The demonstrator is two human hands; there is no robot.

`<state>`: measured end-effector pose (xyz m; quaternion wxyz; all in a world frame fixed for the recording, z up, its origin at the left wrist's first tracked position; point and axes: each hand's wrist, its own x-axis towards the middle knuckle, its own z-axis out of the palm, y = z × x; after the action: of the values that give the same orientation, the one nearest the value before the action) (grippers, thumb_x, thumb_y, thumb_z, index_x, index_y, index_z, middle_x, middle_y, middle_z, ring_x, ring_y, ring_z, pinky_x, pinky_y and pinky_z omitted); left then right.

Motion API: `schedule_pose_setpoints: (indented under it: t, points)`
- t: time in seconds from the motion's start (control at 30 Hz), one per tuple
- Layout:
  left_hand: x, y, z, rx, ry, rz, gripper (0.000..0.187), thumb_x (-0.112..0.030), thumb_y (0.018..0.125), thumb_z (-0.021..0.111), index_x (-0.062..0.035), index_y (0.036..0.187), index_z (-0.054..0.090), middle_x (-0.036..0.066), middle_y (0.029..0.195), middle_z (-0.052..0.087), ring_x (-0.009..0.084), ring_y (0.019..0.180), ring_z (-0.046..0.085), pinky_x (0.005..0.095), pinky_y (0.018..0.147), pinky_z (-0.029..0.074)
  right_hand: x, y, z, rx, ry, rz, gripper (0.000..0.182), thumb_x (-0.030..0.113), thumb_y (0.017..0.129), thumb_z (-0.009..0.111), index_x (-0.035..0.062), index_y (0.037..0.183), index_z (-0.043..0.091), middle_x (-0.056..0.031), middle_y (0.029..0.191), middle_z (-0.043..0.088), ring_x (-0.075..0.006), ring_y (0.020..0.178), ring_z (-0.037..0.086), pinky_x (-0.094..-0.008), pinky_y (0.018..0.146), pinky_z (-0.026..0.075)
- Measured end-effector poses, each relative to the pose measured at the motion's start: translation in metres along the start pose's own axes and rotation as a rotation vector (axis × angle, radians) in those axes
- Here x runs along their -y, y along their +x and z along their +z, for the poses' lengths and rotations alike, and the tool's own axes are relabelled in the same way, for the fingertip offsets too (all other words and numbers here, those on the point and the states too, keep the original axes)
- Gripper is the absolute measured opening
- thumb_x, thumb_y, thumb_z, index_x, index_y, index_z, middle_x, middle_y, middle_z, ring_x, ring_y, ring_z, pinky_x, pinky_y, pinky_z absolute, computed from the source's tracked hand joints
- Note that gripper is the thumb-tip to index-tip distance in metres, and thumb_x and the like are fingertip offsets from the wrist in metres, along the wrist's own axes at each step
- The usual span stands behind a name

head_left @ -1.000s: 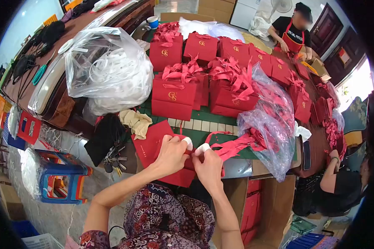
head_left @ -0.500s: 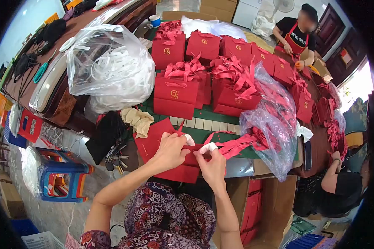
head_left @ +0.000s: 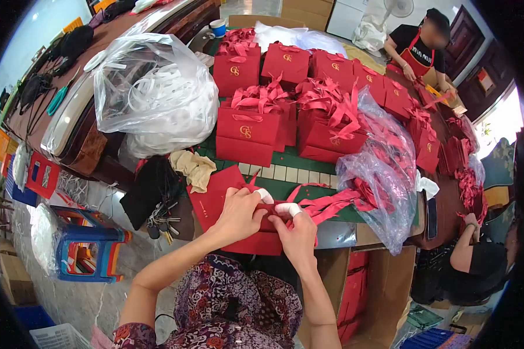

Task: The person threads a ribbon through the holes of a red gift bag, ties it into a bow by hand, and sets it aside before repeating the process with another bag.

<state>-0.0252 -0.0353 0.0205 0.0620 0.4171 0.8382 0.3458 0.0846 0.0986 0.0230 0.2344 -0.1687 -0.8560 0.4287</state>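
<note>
A red paper bag (head_left: 256, 244) lies at the table's near edge, in front of my body. My left hand (head_left: 240, 214) pinches its upper edge on the left, with white wrapping on a fingertip. Close beside it, my right hand (head_left: 294, 231) has its fingers closed on the same edge, a white-wrapped finger lying over the top. Red ribbons (head_left: 332, 205) run from beside my right hand to a clear plastic bag (head_left: 384, 192) of ribbon. Under my left wrist, another flat red piece (head_left: 206, 200) is partly covered. My fingers hide the exact pinch points.
Rows of finished-looking red gift bags (head_left: 247, 136) with ribbon handles stand behind my hands. A big plastic sack of white cord (head_left: 163, 99) is at left, near keys (head_left: 164, 224) and a beige cloth (head_left: 193, 170). An open carton (head_left: 384, 291) stands below right. A co-worker (head_left: 416, 55) works at far right.
My right hand has shifted slightly left, and its wrapped finger has come down along the bag's edge. My left hand stays almost still. The co-worker's far hand has moved outward.
</note>
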Motion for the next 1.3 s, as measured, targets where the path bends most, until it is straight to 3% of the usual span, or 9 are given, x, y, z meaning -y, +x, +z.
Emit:
schedule_pose_setpoints:
  t: [0.27, 0.33, 0.5, 0.67, 0.83, 0.9, 1.0, 1.23, 1.3]
  points:
    - [-0.001, 0.002, 0.002, 0.017, -0.058, 0.004, 0.018, -0.022, 0.085, 0.071, -0.0113, 0.098, 0.068, 0.004, 0.088, 0.072, 0.0237, 0.087, 0.063, 0.0389, 0.083, 0.035, -0.01, 0.005, 0.0, 0.025, -0.116, -0.133, 0.021, 0.007, 0.079, 0.078, 0.0032, 0.096, 0.068, -0.0085, 0.084, 0.068, -0.0181, 0.068, 0.061, -0.0305, 0.062, 0.049]
    - [0.003, 0.006, 0.0, 0.029, -0.095, -0.013, 0.02, -0.026, 0.084, 0.073, -0.0121, 0.097, 0.068, 0.004, 0.088, 0.072, 0.0229, 0.087, 0.063, 0.0389, 0.082, 0.035, -0.003, 0.007, -0.011, 0.152, -0.005, -0.04, 0.019, 0.005, 0.082, 0.074, 0.0033, 0.1, 0.068, -0.0079, 0.085, 0.068, -0.0161, 0.071, 0.063, -0.0291, 0.065, 0.05]
    - [0.0, 0.005, 0.007, 0.08, -0.105, -0.038, 0.025, -0.032, 0.08, 0.078, -0.0142, 0.095, 0.069, 0.003, 0.086, 0.072, 0.0212, 0.085, 0.062, 0.0392, 0.081, 0.034, -0.011, 0.017, -0.03, 0.128, 0.162, 0.049, 0.015, 0.006, 0.09, 0.067, 0.0027, 0.105, 0.068, -0.0086, 0.089, 0.069, -0.0137, 0.078, 0.066, -0.0271, 0.071, 0.051]
    - [-0.011, 0.001, 0.014, -0.086, 0.015, 0.085, 0.023, -0.026, 0.074, 0.08, -0.0144, 0.09, 0.068, 0.001, 0.083, 0.064, 0.0216, 0.084, 0.059, 0.039, 0.081, 0.034, -0.029, 0.032, -0.035, 0.369, 0.061, 0.004, 0.017, 0.015, 0.093, 0.065, 0.0011, 0.101, 0.069, -0.0071, 0.087, 0.066, -0.014, 0.076, 0.062, -0.0286, 0.069, 0.049]
    - [-0.018, -0.007, 0.014, -0.059, -0.026, 0.189, 0.018, -0.018, 0.075, 0.077, -0.0131, 0.089, 0.067, 0.002, 0.084, 0.059, 0.0215, 0.086, 0.057, 0.0393, 0.081, 0.035, -0.04, 0.046, -0.043, 0.574, 0.17, 0.061, 0.017, 0.016, 0.093, 0.065, 0.0019, 0.102, 0.07, -0.0056, 0.088, 0.063, -0.0136, 0.077, 0.058, -0.0298, 0.071, 0.047]
    - [-0.018, -0.01, 0.015, -0.042, 0.067, 0.313, 0.016, -0.016, 0.077, 0.075, -0.0139, 0.09, 0.068, 0.001, 0.087, 0.059, 0.0201, 0.086, 0.057, 0.0383, 0.081, 0.035, -0.04, 0.053, -0.049, 0.721, 0.206, 0.038, 0.017, 0.014, 0.092, 0.065, 0.003, 0.102, 0.072, -0.0077, 0.085, 0.062, -0.019, 0.08, 0.061, -0.0311, 0.072, 0.047]
    - [-0.016, -0.011, 0.01, -0.078, 0.166, 0.411, 0.014, -0.013, 0.078, 0.072, -0.0149, 0.092, 0.07, 0.0, 0.088, 0.059, 0.0186, 0.085, 0.057, 0.0368, 0.078, 0.038, -0.043, 0.059, -0.053, 0.788, 0.15, -0.102, 0.019, 0.011, 0.091, 0.067, 0.0031, 0.108, 0.07, -0.0051, 0.098, 0.058, -0.0162, 0.091, 0.058, -0.0293, 0.078, 0.046]
    - [-0.017, -0.014, 0.005, -0.117, 0.13, 0.542, 0.019, -0.008, 0.077, 0.068, -0.0156, 0.094, 0.071, 0.0, 0.086, 0.06, 0.0179, 0.077, 0.059, 0.034, 0.068, 0.043, -0.03, 0.055, -0.051, 0.762, 0.21, -0.15, 0.027, 0.013, 0.091, 0.067, 0.0074, 0.117, 0.069, -0.0054, 0.097, 0.055, -0.0179, 0.089, 0.057, -0.0303, 0.079, 0.046]
    - [-0.019, -0.013, 0.0, -0.138, 0.119, 0.562, 0.019, -0.008, 0.077, 0.068, -0.0152, 0.094, 0.071, 0.0, 0.086, 0.061, 0.0176, 0.077, 0.06, 0.0339, 0.069, 0.044, -0.037, 0.058, -0.05, 0.855, 0.317, -0.136, 0.024, 0.014, 0.092, 0.067, 0.0075, 0.115, 0.07, -0.0044, 0.095, 0.053, -0.017, 0.089, 0.056, -0.0293, 0.078, 0.045]
